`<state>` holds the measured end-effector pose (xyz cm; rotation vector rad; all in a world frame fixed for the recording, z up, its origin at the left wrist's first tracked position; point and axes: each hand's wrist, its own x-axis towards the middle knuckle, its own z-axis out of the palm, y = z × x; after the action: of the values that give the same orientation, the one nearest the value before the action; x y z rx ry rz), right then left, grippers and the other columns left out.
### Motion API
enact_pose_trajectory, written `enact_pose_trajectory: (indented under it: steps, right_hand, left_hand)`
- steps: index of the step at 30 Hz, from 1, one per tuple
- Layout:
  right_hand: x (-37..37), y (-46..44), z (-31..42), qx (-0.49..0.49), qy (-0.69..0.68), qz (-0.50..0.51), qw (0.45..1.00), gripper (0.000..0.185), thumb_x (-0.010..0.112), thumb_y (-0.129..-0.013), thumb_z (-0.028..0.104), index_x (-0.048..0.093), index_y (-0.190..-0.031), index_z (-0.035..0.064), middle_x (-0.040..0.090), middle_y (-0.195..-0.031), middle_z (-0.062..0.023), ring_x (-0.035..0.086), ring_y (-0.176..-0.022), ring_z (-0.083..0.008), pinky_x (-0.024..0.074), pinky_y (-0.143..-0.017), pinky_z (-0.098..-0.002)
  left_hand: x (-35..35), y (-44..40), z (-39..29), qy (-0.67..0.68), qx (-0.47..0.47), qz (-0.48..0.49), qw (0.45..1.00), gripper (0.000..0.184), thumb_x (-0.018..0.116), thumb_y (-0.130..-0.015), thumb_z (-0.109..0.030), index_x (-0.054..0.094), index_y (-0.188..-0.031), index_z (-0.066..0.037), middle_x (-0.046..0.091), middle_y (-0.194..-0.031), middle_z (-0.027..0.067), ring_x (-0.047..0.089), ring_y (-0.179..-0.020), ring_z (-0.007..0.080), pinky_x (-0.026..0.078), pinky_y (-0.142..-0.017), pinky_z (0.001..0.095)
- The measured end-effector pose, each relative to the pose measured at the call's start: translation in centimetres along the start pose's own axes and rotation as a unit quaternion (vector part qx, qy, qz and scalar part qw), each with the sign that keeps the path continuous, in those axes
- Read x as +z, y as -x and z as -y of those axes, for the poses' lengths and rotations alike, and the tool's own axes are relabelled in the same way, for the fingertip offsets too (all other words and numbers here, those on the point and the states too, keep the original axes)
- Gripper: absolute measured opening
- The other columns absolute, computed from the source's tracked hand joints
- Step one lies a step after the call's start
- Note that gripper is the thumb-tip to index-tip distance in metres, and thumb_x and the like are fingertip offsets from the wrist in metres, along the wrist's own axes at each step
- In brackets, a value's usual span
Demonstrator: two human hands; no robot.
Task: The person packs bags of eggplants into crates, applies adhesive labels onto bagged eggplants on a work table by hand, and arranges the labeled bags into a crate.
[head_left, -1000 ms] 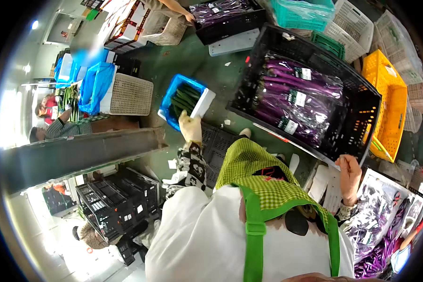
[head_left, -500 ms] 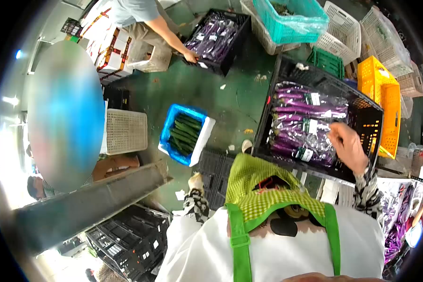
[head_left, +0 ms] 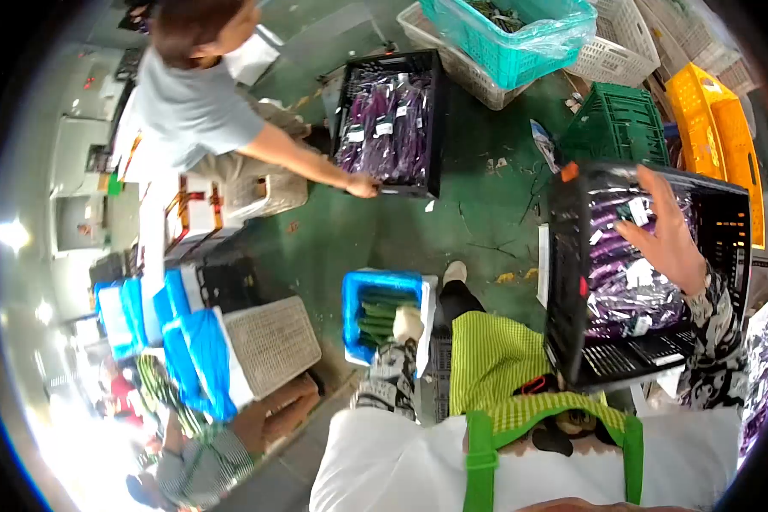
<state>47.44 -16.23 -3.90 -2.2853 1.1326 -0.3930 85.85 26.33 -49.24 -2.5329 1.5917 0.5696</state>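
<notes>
My right hand (head_left: 670, 235) is open, thumb and fingers spread, over bagged purple eggplants (head_left: 610, 294) with white labels. They lie in a black plastic crate (head_left: 569, 282), which looks tilted, to the right of my apron. My left hand (head_left: 408, 324), in a pale glove, is at the right side of a white foam box (head_left: 428, 311) lined with blue plastic. Its fingers are too indistinct to show whether they grip anything. Green cucumbers (head_left: 380, 311) fill the box, partly covered by that hand.
A co-worker's hand (head_left: 363, 185) holds another black crate (head_left: 435, 128) of bagged eggplants on the green floor. A green crate (head_left: 614, 124), yellow crate (head_left: 700, 119) and teal crate (head_left: 503, 64) stand at the back right. A beige crate (head_left: 273, 341) lies left.
My left hand has moved forward to the cucumber box. The near eggplant crate now looks tilted, and my right hand's fingers have spread. The co-worker's crate has turned. The whole view has shifted.
</notes>
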Motion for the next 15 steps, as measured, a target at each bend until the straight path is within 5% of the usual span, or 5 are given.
enact_pose_trajectory:
  steps: [2,3,6,10,15]
  right_hand:
    - [2.6,-2.2,-0.1,0.065,0.032,-0.010,0.997,0.084,0.077,-0.078,0.016,0.030,-0.144,-0.0064,0.039,-0.141,-0.0300,0.040,-0.133,-0.0405,0.0324,-0.111,-0.0443]
    - [4.1,-2.8,-0.4,0.087,0.017,-0.015,0.996,0.088,0.078,-0.077,0.017,0.028,-0.145,-0.0055,0.037,-0.144,-0.0300,0.037,-0.135,-0.0411,0.0306,-0.113,-0.0454]
    - [7.6,-4.6,2.2,0.111,0.119,0.001,0.987,0.100,0.082,-0.066,0.014,0.025,-0.148,-0.0023,0.028,-0.150,-0.0281,0.027,-0.141,-0.0418,0.0249,-0.116,-0.0483]
    - [10.9,-4.5,1.7,0.119,0.183,0.004,0.976,0.101,0.073,-0.066,0.002,0.020,-0.152,0.0045,0.012,-0.157,-0.0270,0.015,-0.145,-0.0438,0.0186,-0.117,-0.0527]
    - [11.5,-3.8,0.7,0.125,0.141,-0.012,0.982,0.087,0.061,-0.078,0.011,0.017,-0.153,0.0017,0.007,-0.158,-0.0260,0.012,-0.147,-0.0404,0.0173,-0.118,-0.0487]
  left_hand:
    - [-11.0,-9.7,-3.8,0.095,0.014,-0.088,0.991,0.054,0.066,-0.070,-0.011,0.061,-0.124,-0.015,0.058,-0.128,0.0175,0.064,-0.100,0.0300,0.053,-0.084,0.0420]
    - [-15.0,-15.8,-4.7,0.015,0.079,0.022,0.997,0.074,0.067,-0.070,-0.011,0.044,-0.141,-0.011,0.045,-0.144,0.0159,0.054,-0.119,0.0300,0.046,-0.098,0.0412]
    - [-5.7,-33.1,-1.1,-0.242,0.112,-0.205,0.942,0.079,0.065,-0.076,-0.018,0.033,-0.148,-0.008,0.043,-0.145,0.0178,0.040,-0.136,0.0304,0.031,-0.112,0.0389]
    - [-11.1,-40.3,-2.9,-0.189,0.102,0.199,0.956,0.039,0.061,-0.081,-0.017,0.064,-0.119,-0.011,0.060,-0.128,0.0139,0.056,-0.120,0.0280,0.046,-0.098,0.0401]
    - [-7.5,-42.0,-0.2,-0.125,0.114,0.123,0.978,0.028,0.070,-0.072,-0.024,0.069,-0.095,-0.009,0.068,-0.102,0.0131,0.064,-0.099,0.0316,0.053,-0.084,0.0399]
